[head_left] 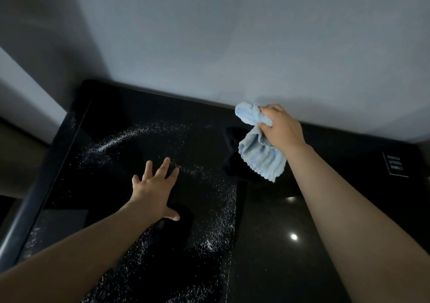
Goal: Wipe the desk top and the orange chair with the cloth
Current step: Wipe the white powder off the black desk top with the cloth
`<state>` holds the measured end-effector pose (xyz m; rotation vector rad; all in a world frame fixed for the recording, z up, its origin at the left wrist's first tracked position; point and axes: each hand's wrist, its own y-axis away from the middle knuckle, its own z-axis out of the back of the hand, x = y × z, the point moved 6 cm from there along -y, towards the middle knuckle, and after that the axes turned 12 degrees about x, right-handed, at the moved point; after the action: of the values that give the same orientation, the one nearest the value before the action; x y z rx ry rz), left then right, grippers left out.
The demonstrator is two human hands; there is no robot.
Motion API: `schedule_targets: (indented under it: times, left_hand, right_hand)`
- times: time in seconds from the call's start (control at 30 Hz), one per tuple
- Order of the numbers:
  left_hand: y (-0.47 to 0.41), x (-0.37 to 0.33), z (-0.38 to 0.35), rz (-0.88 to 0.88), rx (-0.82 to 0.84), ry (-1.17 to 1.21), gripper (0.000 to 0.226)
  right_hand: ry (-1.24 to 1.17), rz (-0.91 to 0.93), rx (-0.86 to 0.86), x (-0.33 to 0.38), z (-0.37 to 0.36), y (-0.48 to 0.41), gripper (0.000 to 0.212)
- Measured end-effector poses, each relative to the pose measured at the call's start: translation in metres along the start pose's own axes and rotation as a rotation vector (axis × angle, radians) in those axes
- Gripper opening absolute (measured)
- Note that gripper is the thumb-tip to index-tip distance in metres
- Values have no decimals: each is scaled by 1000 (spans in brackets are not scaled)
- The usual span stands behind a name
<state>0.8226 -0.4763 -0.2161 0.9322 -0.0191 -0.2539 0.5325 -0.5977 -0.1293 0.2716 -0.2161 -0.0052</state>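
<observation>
two hands (280, 126) share the work: our right grips the bunched pale blue cloth (260, 149) above the glossy black worktop (290, 233). our left hand (154, 187) lies flat, fingers spread, likely bracing us beside the white crumbs (116, 141).

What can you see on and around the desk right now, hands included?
desk top: one, glossy black, fills the lower frame, set against the wall
specks: many, white, scattered over the left and middle of the desk top
cloth: one, light blue, bunched, hanging from the right hand above the desk top
sign: one, black with pale lettering too small to read, far right of the desk top
wall: one, pale grey, behind the desk
left hand: one, fingers spread straight, over the specks left of centre
right hand: one, fingers grip the cloth, raised near the wall
</observation>
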Motion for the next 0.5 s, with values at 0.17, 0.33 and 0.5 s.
schedule_targets:
  times: [0.17,0.33,0.5]
  left_hand:
    - [-9,0,-5,27,31,-11,130]
    - [-12,0,-7,21,40,-17,130]
    - [-12,0,-7,26,57,-44,130]
  right_hand:
    - [63,16,56,-2,-14,-45,41]
    - [66,-24,122,-12,-35,-73,41]
    - [-60,-108,83,-12,-49,-75,48]
